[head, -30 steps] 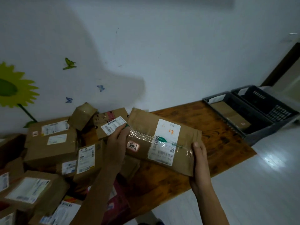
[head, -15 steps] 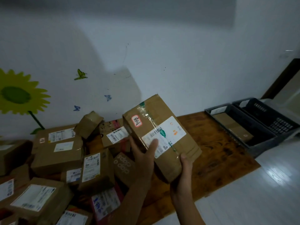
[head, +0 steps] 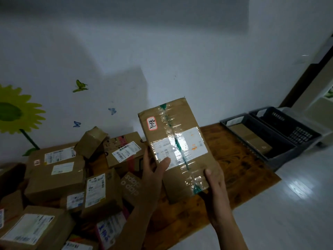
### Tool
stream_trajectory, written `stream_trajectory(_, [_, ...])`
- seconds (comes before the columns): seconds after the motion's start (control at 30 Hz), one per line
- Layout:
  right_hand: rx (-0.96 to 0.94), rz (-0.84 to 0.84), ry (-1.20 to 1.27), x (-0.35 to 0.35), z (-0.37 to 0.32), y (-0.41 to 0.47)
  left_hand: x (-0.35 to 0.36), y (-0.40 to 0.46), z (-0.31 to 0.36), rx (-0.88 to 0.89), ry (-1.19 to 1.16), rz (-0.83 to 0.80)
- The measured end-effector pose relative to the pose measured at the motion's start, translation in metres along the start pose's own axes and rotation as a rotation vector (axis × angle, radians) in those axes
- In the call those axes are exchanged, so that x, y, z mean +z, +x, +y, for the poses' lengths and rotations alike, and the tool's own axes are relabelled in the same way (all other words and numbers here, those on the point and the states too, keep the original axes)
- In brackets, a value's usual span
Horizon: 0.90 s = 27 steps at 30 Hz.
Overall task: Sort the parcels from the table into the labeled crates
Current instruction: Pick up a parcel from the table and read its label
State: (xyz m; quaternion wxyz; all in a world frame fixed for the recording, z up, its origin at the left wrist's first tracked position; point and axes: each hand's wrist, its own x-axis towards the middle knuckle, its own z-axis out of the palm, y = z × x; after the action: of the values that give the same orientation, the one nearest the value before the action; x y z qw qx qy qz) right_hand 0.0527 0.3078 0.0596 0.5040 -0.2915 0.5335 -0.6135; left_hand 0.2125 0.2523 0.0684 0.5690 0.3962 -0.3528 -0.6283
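Parcel now turned upright, red-bordered handwritten sticker uppermost, grasped by left hand and right hand.

There were two hands, one parcel held up, about a dozen more parcels heaped on one table, and two dark crates.

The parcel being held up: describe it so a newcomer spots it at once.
Start at the wooden table below the white wall, parcels heaped at its left end. Above its middle, the left hand and right hand hold up the held parcel. Unlike the heap's boxes, it carries a red-bordered handwritten sticker and green-marked clear tape.
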Motion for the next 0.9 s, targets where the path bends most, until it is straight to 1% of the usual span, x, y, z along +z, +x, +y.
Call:
stream_trajectory(0.07, [-0.003,-0.013,-0.024,-0.005,-0.004,-0.004,0.001,-0.001,0.005,0.009,0.007,-0.053])
stream_trajectory(0.17, [-0.033,-0.093,-0.081,-0.014,-0.013,-0.01,-0.003,0.002,0.02,-0.005,0.046,-0.118])
stream_trajectory(0.23, [-0.028,-0.124,-0.096,-0.016,-0.019,-0.012,-0.009,0.007,0.03,0.006,0.11,-0.172])
stream_trajectory(0.3, [-0.022,-0.147,-0.103,-0.014,-0.028,-0.011,-0.014,0.011,0.042,-0.014,0.184,-0.259])
stream_trajectory(0.47, [-0.023,-0.182,0.018,-0.012,-0.038,-0.009,-0.023,0.017,0.065,-0.093,0.335,-0.464])
stream_trajectory(0.6, [-0.019,-0.146,0.11,-0.006,-0.034,-0.015,-0.021,0.018,0.083,-0.093,0.449,-0.526])
stream_trajectory(0.7, [-0.045,-0.113,0.175,0.001,-0.033,-0.019,-0.019,0.016,0.094,-0.075,0.506,-0.538])
stream_trajectory(0.77, [-0.065,-0.107,0.225,0.004,-0.033,-0.021,-0.021,0.015,0.098,-0.063,0.543,-0.51])
stream_trajectory(0.83, [-0.074,-0.059,0.254,0.007,-0.028,-0.022,-0.025,0.011,0.102,-0.028,0.621,-0.45])
stream_trajectory(0.9, [-0.077,0.016,0.284,0.01,-0.024,-0.023,-0.03,0.004,0.101,0.003,0.702,-0.329])
